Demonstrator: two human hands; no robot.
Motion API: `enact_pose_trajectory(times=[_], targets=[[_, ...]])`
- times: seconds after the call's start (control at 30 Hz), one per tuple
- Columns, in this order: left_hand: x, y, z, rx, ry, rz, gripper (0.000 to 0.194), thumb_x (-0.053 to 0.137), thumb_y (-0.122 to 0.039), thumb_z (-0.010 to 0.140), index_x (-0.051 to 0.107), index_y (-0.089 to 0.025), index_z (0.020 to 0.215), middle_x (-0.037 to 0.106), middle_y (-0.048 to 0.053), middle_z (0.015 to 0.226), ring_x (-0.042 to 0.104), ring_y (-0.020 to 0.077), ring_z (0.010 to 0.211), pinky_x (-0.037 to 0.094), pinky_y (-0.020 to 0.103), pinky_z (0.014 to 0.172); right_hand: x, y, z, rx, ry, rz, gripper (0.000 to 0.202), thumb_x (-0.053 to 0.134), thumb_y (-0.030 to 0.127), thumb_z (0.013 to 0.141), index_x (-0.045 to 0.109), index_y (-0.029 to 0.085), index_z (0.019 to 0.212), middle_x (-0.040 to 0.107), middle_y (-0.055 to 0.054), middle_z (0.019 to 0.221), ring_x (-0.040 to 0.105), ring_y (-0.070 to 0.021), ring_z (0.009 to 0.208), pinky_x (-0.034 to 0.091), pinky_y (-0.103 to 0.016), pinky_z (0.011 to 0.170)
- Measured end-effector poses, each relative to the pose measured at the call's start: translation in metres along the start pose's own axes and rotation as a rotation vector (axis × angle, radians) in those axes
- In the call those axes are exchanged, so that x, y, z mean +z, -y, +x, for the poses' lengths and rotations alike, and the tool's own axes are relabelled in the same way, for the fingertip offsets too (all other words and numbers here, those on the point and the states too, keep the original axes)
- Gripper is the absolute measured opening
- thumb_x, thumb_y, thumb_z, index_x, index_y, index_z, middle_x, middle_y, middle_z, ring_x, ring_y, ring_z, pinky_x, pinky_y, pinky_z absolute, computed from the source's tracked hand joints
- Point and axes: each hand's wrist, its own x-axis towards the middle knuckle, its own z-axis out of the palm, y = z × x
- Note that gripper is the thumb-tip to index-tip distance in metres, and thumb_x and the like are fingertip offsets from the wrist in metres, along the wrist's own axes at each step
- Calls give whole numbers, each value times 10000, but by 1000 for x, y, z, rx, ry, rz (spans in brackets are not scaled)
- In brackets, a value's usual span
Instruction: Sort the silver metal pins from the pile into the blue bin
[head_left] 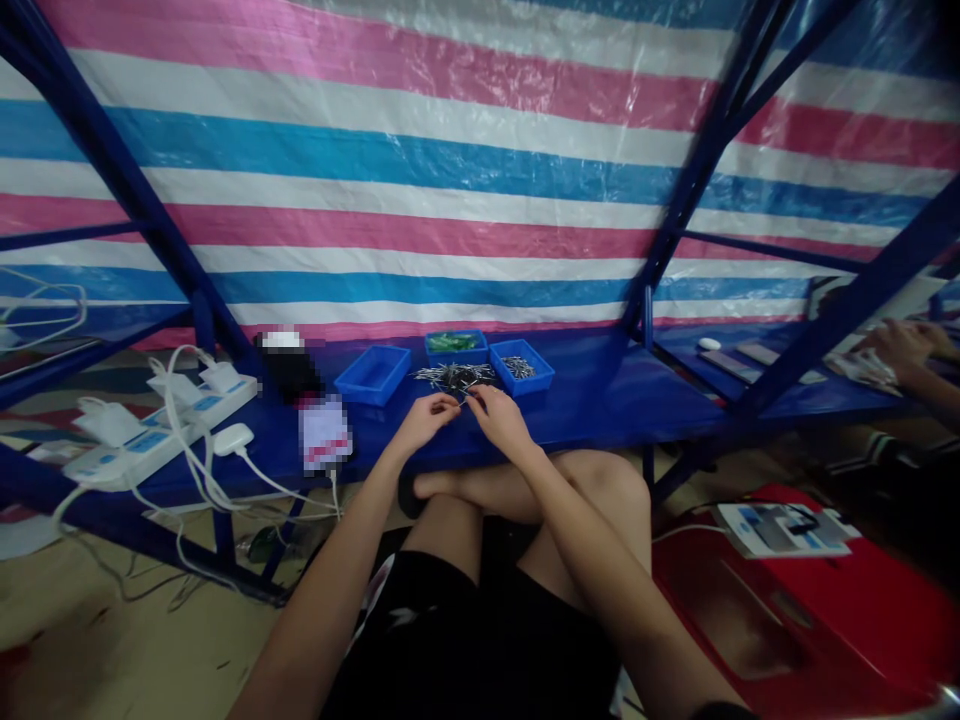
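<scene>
My left hand (429,418) and my right hand (496,412) meet near the front edge of the blue table, fingertips close together. Each is closed in a pinch; what they hold between them is too small to name. Just behind the fingers lies a loose pile of thin metal pieces (453,376). Around it stand three blue trays: the left one (373,374) shows a bare bottom, the back one (456,346) has green pieces, and the right one (523,366) contains small metal pieces.
A white power strip (161,432) with plugs and tangled cables is at the left, beside a phone-like object (325,436) with a cable. Blue frame posts rise on both sides. At the right are a red box (810,610) and another person's hands (904,350).
</scene>
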Motion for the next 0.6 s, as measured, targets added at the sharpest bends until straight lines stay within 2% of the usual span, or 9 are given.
enact_pose_trajectory(times=[0.13, 0.27, 0.47, 0.53, 0.6], targets=[[0, 2, 0, 36, -22, 25, 294, 604, -389, 725, 620, -135, 872, 636, 50, 787, 585, 159, 708, 464, 254, 602, 2, -2, -1, -7, 100, -68, 212, 405, 280, 913, 583, 188, 981, 621, -53, 931, 564, -148, 882, 396, -225, 747], [-2, 2, -1, 25, -80, -22, 294, 582, -393, 747, 609, -138, 892, 640, 53, 798, 601, 174, 761, 477, 263, 638, 4, 0, -4, -40, 175, -128, 252, 378, 313, 925, 596, 187, 909, 616, -47, 871, 564, -142, 834, 384, -217, 710], [-2, 0, -1, 34, -153, -84, 299, 592, -421, 729, 572, -145, 842, 645, 62, 836, 612, 194, 808, 494, 290, 664, 8, 8, -8, -155, 276, -147, 274, 391, 330, 918, 620, 180, 901, 616, -62, 886, 554, -148, 838, 378, -229, 735], [-2, 1, 0, 18, -202, -134, 305, 573, -436, 740, 546, -150, 845, 652, 77, 872, 616, 203, 848, 498, 303, 678, 6, 7, -7, -139, 264, -122, 270, 400, 331, 913, 622, 178, 914, 617, -67, 893, 552, -152, 855, 379, -236, 760], [-1, 1, 0, -4, -205, -133, 311, 563, -443, 747, 539, -150, 850, 655, 73, 825, 622, 198, 816, 496, 308, 683, 1, 6, -4, -82, 185, -76, 267, 388, 321, 917, 612, 180, 954, 616, -65, 909, 550, -152, 880, 380, -238, 784]])
